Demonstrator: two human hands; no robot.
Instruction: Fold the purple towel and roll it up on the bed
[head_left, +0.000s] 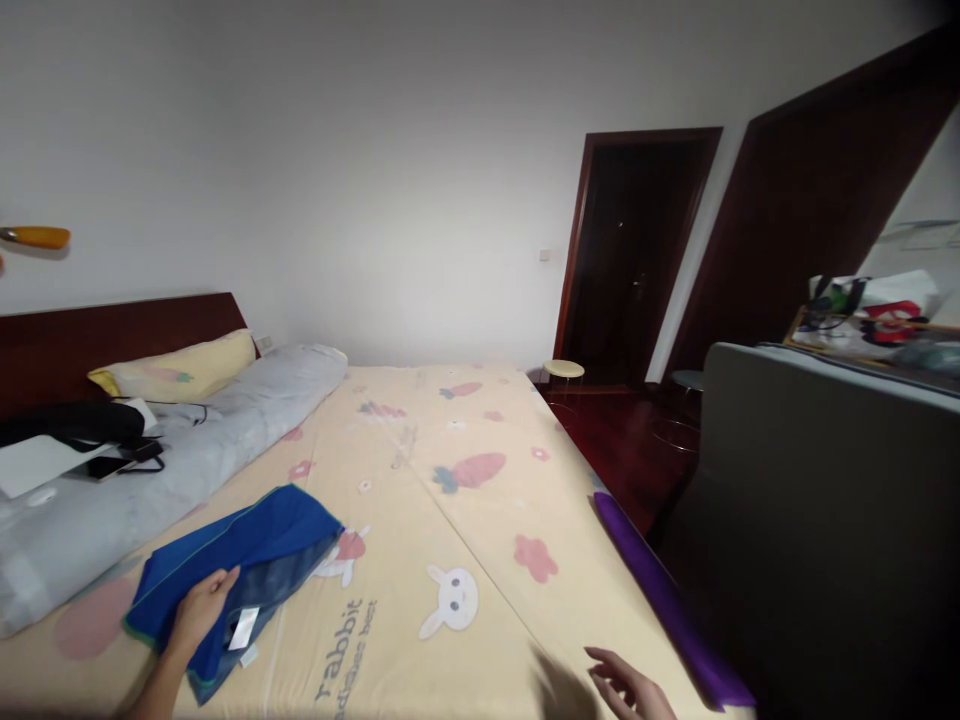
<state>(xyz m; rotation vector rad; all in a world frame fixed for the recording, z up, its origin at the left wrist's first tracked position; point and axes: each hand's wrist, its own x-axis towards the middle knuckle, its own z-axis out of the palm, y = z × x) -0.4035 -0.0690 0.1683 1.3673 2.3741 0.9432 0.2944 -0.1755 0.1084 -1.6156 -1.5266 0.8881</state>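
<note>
A blue cloth [255, 530] with green edging lies partly folded on the bed at the lower left. Its duller grey-blue side shows by a white label [244, 628]. My left hand [204, 607] rests on this cloth, fingers closed in a pinch on its fabric. At the bottom right, my right hand [628, 684] hovers over the bedsheet [480, 540] with its fingers apart and slightly bent, holding nothing. A shadow falls on the sheet beside it. Along the bed's right edge, a long purple roll [660, 600] lies close to that hand.
A grey rolled quilt [225, 450] and a yellow pillow [187, 365] lie by the headboard [150, 330], with black and white items on the quilt. Right of the bed stand a grey panel [810, 520] and a round stool [562, 370]. A dark door [630, 260] is behind.
</note>
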